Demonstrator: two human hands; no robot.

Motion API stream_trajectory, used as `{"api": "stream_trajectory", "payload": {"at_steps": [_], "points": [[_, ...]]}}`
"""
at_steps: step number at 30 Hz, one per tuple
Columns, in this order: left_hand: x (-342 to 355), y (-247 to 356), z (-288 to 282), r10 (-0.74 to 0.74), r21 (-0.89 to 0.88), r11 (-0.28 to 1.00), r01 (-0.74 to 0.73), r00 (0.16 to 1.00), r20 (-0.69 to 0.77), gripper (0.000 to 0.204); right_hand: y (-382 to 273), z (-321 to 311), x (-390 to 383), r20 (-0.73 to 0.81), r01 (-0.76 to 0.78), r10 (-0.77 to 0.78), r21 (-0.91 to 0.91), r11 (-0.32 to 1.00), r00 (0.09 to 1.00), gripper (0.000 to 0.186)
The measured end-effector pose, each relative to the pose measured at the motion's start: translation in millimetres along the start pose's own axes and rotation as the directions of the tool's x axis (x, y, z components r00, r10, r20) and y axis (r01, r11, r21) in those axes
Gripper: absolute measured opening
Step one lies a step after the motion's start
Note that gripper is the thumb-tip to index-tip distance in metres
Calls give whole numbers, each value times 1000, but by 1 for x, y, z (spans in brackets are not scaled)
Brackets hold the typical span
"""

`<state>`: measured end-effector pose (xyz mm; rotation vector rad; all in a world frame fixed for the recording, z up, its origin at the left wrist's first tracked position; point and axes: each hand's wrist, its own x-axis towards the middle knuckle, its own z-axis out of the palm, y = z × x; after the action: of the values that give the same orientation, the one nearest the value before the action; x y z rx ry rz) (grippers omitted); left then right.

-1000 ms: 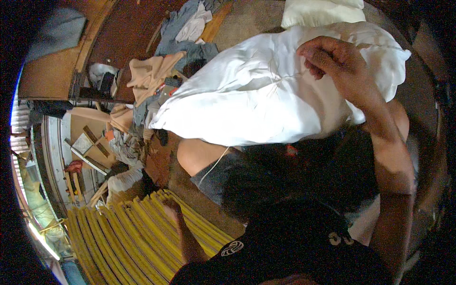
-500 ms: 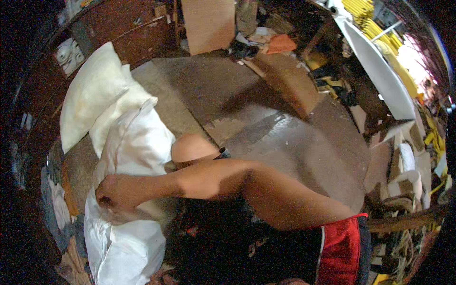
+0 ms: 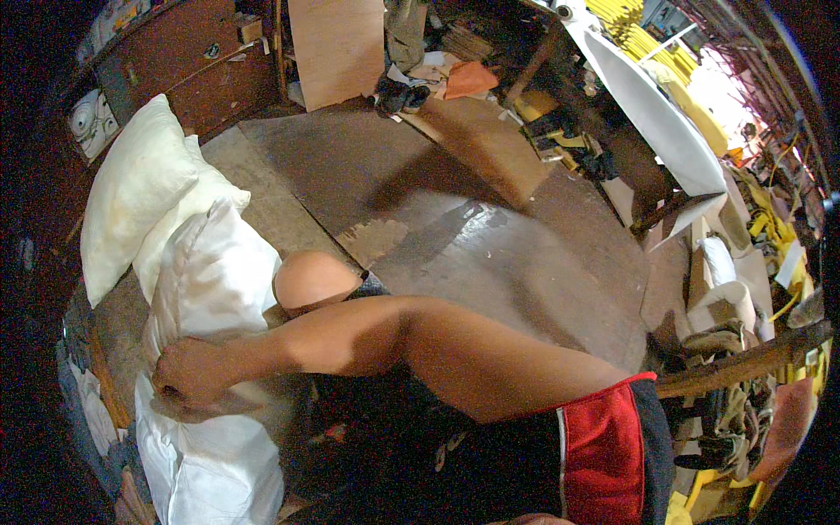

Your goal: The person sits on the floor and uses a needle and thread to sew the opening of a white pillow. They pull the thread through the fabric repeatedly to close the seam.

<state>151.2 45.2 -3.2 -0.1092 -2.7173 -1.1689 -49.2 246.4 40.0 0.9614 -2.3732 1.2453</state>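
Note:
A white, shiny fabric-covered pillow [image 3: 219,262] lies lengthwise at the left, beside my bent knee. Across its middle reaches my right arm, coming from a red and black sleeve. My right hand [image 3: 194,374] is a closed fist at the pillow's narrowed middle, where the fabric bunches; its fingertips are hidden. Toward the lower edge the pillow bulges again, with a seam or fold running along it. My left hand is not visible; a small patch of skin by the pillow's lower end is too dark to make out. Beyond lie two cream pillows [image 3: 131,192], partly overlapping.
Brown sheets of board [image 3: 525,280] cover the floor ahead. A plywood panel [image 3: 337,52] leans at the back, near an orange cloth [image 3: 470,79]. At the right are a long white panel [image 3: 652,114], a wooden beam [image 3: 744,359] and heaped scraps. Crumpled cloths lie far left.
The whole view has shifted, so the scene sits further left and the far part slightly lower. My right fist remains at the pillow's middle.

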Motion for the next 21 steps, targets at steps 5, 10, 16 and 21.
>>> {"api": "stream_trajectory", "payload": {"at_steps": [5, 10, 16, 21], "points": [[-15, -65, -42, -74, 152, 981, 125, 951, -301, 45, -12, -7, 7, 90, -23, 30, -73, 997, 995, 23], [-102, -141, -151, -170, 232, 887, 399, 749, -641, 46, -12, -35, 5, 150, 90, -96, 45, 995, 984, 24], [-305, -139, -282, -315, 34, 784, 620, 444, -839, 48, 3, -49, -6, 205, 39, -13, -124, 992, 979, 26], [-221, -34, -211, -739, -733, 636, 239, -85, -669, 49, 7, -54, -5, 208, 44, -18, -122, 992, 978, 22]]}}
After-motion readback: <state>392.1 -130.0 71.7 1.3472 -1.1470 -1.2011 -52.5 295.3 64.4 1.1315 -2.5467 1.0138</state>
